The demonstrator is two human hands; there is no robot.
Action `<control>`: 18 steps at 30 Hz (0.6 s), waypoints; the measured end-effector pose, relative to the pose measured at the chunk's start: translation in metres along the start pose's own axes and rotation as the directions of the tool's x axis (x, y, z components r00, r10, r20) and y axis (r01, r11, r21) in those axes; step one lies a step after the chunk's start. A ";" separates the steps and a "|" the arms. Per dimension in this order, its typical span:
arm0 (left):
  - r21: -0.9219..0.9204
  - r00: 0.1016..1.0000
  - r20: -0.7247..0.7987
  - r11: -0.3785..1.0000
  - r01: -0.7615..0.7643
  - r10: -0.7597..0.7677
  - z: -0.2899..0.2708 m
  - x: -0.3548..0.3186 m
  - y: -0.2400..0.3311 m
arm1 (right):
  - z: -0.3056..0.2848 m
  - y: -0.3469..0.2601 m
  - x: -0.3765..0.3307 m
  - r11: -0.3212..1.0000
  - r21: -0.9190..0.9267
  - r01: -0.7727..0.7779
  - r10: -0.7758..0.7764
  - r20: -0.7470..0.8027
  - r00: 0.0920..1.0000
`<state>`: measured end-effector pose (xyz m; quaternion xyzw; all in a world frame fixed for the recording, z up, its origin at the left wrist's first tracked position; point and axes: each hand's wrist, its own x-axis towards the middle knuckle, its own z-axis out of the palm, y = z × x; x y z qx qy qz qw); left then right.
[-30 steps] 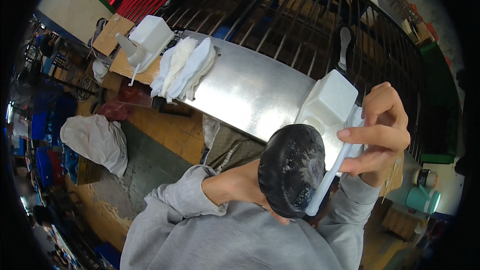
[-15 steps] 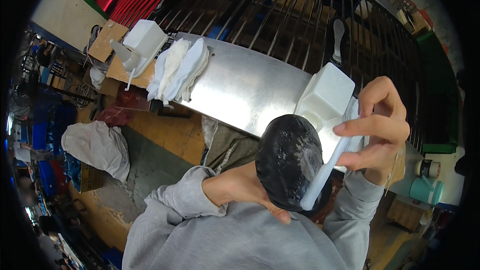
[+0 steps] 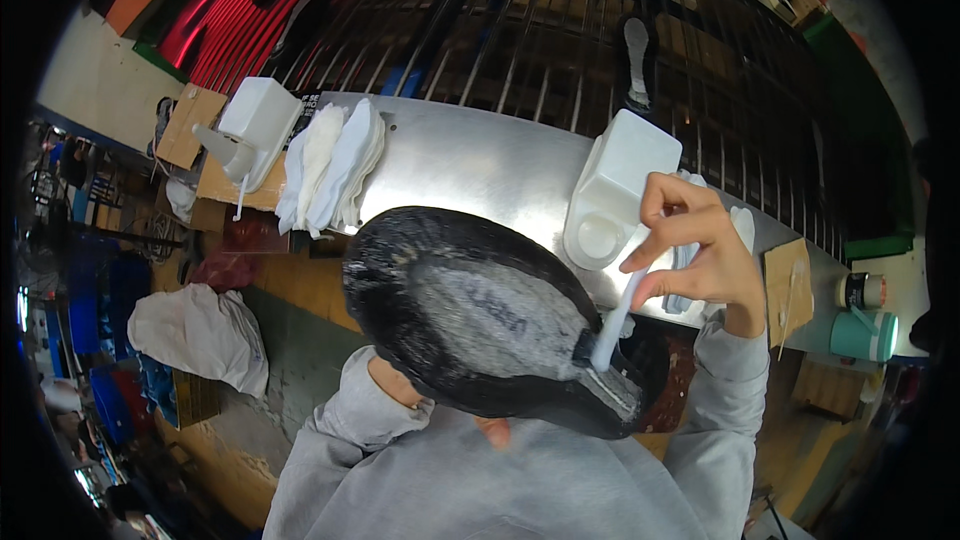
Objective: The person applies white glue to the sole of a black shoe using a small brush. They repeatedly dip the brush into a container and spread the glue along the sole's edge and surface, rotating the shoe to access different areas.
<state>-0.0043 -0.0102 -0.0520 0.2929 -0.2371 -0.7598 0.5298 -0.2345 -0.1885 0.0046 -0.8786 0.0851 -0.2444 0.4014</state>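
Note:
My left hand (image 3: 398,380) holds a black shoe upper (image 3: 390,240) from below, most of its fingers hidden behind it. The shoe's underside faces up, with a greyish rough patch along its middle and wet-looking shine around the rim. Pinched between the thumb and fingers of my right hand (image 3: 700,250) is a slim whitish brush (image 3: 618,320). The brush's lower end touches the underside near its narrow right-hand end. Just beyond my right hand stands a white plastic container (image 3: 630,160) with a round opening.
A metal worktop (image 3: 460,165) lies ahead, with folded white cloths (image 3: 335,165) and a second white container (image 3: 250,130) at its left. Beyond runs a rack of metal rods (image 3: 540,70) bearing a dark shoe (image 3: 637,60). A teal jug (image 3: 865,335) stands far right.
The shoe upper has swung from end-on to lengthwise, showing its whole underside. The brush has moved from one end to the right-hand end. The view has shifted slightly.

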 end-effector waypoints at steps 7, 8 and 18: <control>-0.051 0.997 -0.071 0.998 -0.022 0.019 0.001 0.003 -0.003 | 0.019 -0.019 0.058 0.972 -0.180 0.154 -0.202 -0.291 0.935; -0.058 0.995 -0.098 0.998 -0.036 0.030 -0.002 -0.001 -0.004 | 0.018 -0.016 0.053 0.975 -0.149 0.163 -0.197 -0.252 0.947; -0.083 0.980 -0.174 0.990 -0.114 0.098 -0.019 -0.003 -0.003 | -0.034 0.013 -0.094 0.930 0.145 -0.338 0.350 -0.068 0.934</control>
